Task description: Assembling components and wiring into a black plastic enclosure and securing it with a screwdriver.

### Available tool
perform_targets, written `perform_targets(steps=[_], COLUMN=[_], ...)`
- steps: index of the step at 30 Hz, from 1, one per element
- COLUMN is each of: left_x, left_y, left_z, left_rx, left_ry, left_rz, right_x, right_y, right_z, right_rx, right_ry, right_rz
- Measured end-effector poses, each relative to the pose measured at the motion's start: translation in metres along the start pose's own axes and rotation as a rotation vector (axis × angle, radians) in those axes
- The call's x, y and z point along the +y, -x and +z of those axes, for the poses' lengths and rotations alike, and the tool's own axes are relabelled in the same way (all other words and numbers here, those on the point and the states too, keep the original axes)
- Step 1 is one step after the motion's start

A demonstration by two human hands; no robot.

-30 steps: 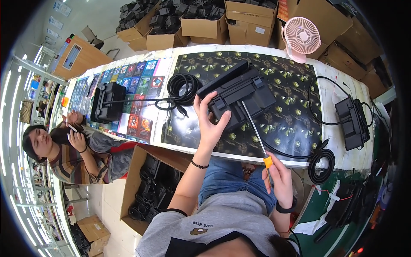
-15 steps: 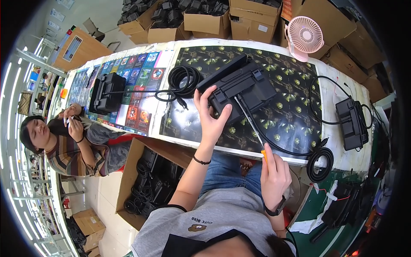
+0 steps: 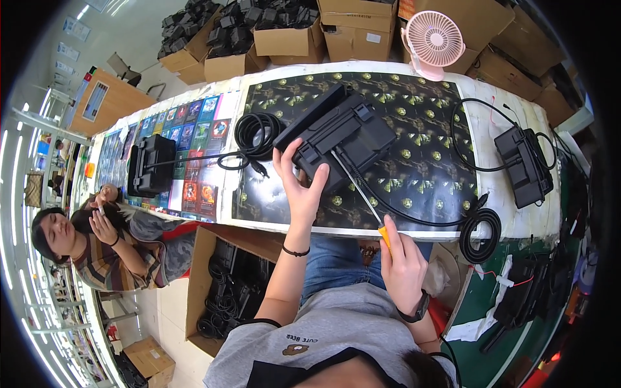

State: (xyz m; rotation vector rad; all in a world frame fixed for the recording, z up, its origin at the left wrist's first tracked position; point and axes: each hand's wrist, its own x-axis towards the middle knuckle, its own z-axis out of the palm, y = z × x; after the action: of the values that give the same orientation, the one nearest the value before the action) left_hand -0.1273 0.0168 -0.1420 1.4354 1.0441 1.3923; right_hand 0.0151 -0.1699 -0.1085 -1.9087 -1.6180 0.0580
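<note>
At the table (image 3: pixel 194 213), our left hand (image 3: pixel 303 189) wraps its grip around the near corner of a black boxy charger (image 3: pixel 343 139) lying on the dark patterned mat (image 3: pixel 420 161), while our right hand (image 3: pixel 402 265) is closed tight on the orange handle of a long screwdriver (image 3: pixel 365 202) whose tip reaches the casing. The charger is matte black, ribbed and hard-shelled; we judge it stiff, fairly heavy, best held by its edges.
</note>
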Motion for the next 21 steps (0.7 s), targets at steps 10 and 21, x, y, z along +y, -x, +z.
perform_targets(steps=[10, 21], left_x=[-0.004, -0.006], left_y=[0.002, 0.003], left_z=[0.002, 0.001], left_rx=[0.042, 0.017], left_ry=[0.006, 0.051], left_rz=[0.004, 0.023], right_x=[0.006, 0.005], right_y=[0.001, 0.001], right_z=[0.008, 0.007], right_rx=[0.152, 0.139], right_ry=[0.138, 0.132], right_rz=[-0.031, -0.012])
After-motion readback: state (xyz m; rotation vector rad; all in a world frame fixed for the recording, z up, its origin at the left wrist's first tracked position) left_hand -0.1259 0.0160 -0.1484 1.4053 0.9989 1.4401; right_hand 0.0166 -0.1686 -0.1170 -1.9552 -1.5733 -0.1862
